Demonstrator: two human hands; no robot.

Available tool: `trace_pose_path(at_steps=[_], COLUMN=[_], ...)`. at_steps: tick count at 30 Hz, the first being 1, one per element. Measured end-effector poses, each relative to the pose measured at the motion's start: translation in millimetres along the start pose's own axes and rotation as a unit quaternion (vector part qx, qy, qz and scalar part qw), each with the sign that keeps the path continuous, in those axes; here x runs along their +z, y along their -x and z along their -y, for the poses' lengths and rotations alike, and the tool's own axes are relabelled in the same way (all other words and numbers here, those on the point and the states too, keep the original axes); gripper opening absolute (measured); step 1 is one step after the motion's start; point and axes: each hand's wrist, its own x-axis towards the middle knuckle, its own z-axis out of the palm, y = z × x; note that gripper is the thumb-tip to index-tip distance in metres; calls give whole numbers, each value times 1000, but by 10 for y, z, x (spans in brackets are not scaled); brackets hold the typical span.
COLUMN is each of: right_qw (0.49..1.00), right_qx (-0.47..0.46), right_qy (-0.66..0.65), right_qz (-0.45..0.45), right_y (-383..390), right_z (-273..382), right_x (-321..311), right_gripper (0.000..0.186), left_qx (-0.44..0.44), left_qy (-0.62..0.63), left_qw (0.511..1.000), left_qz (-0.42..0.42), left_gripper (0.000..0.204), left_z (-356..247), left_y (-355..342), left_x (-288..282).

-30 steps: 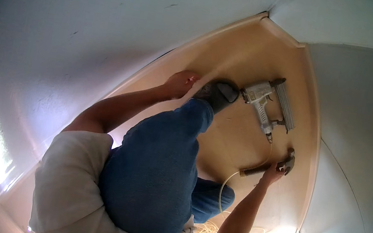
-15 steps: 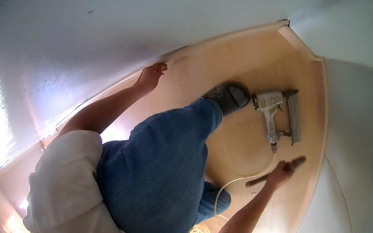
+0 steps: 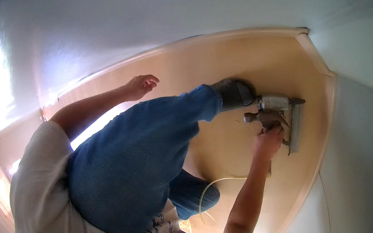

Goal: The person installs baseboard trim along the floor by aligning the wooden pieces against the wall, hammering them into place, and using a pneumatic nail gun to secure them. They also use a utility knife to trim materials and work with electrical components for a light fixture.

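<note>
In my right hand point(image 3: 268, 142) is a claw hammer point(image 3: 268, 118), gripped with the fingers closed round its handle close to the head. The hammer hangs in front of a grey pneumatic nail gun point(image 3: 295, 128) and hides part of its body and grip. That nail gun lies on the wooden floor just beyond my shoe point(image 3: 235, 95). My left hand point(image 3: 141, 86) hovers to the left of my raised knee, near the wall edge, its fingers loosely curled and apart. Nothing shows in it.
A pale air hose point(image 3: 220, 180) loops over the plywood floor point(image 3: 221, 143) past my lower leg. Wooden trim strips point(image 3: 237, 34) run along the floor's edges. A glossy white wall point(image 3: 100, 17) rises on the left and a grey panel point(image 3: 361, 142) on the right.
My right hand has lifted the hammer up and forward, from beside the hose to over the nail gun. My left hand has drawn back from the trim along the left wall.
</note>
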Motion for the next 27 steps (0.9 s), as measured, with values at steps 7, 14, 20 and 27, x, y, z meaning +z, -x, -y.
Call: trace_pose_path(at_steps=[7, 14, 20, 27], right_qw=[998, 1000, 999, 988], right_qx=[-7, 21, -20, -101], right_qy=[63, -8, -29, 70], right_qz=[-26, 17, 6, -88], right_y=[31, 149, 600, -220], right_z=[63, 412, 197, -778], right_x=[98, -231, -230, 209], right_gripper=[55, 57, 82, 82], left_qx=[12, 155, -127, -251], left_qy=[-52, 136, 83, 22], left_qw=[997, 976, 982, 967], left_qz=[60, -70, -111, -39], left_gripper=[29, 48, 41, 40], left_z=[439, 922, 2967, 4844], left_y=[108, 1304, 2972, 4131], left_x=[514, -19, 495, 1432])
